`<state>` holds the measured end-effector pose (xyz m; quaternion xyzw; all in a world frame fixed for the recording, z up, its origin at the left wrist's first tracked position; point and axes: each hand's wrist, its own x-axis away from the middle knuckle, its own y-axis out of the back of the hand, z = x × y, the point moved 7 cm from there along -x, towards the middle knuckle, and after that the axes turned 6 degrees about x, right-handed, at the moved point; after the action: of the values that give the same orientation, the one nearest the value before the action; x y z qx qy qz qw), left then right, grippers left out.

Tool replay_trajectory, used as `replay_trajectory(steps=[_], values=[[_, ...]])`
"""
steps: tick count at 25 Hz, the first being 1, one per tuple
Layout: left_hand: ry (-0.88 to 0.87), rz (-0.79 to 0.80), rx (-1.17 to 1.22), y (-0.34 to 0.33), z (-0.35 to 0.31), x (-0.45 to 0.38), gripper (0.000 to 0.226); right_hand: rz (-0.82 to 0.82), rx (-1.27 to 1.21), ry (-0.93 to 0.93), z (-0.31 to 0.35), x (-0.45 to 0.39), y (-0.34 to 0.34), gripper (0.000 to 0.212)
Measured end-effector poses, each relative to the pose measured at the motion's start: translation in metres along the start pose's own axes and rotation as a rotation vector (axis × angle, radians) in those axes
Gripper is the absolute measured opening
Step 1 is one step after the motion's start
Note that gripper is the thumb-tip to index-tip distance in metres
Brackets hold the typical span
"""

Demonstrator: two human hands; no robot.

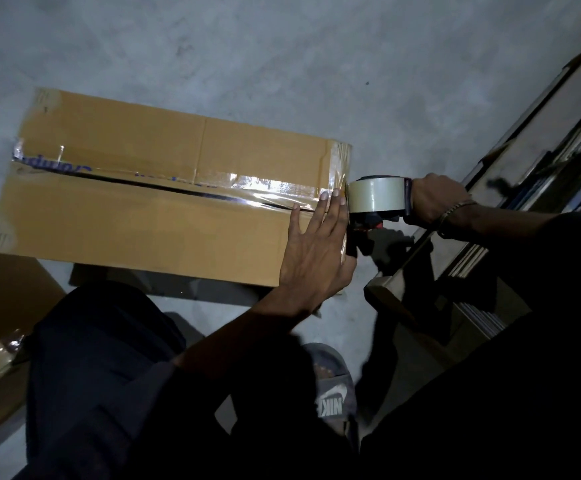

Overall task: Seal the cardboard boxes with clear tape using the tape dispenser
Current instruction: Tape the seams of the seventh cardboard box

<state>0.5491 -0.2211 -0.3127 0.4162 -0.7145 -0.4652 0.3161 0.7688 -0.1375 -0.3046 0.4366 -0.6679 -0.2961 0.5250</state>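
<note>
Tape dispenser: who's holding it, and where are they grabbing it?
The right hand grips the tape dispenser by its handle, behind the roll. The left hand holds nothing; its straight fingers press flat on the cardboard box by the taped seam.

- My left hand (316,244), centre frame, lies flat, fingers straight and spread, forearm running in from below.
- My right hand (434,199), right of centre, is curled tight, bracelet at the wrist.

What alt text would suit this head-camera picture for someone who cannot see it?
A person's left hand presses flat on a cardboard box on the floor while the right hand holds a tape dispenser at the box's end, clear tape along its seam.
</note>
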Motion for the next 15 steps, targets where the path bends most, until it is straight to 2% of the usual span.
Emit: replay_trajectory(steps=[9, 12, 15], values=[[-0.007, 0.022, -0.020, 0.003, 0.001, -0.003, 0.088, -0.113, -0.089, 0.006, 0.001, 0.002, -0.001, 0.043], [-0.004, 0.026, -0.023, -0.005, 0.002, 0.000, 0.088, -0.027, -0.111, 0.009, 0.009, 0.008, -0.018, 0.048], [-0.016, 0.019, -0.044, -0.005, 0.000, 0.000, 0.088, 0.212, -0.134, 0.043, 0.019, 0.014, -0.040, 0.039]])
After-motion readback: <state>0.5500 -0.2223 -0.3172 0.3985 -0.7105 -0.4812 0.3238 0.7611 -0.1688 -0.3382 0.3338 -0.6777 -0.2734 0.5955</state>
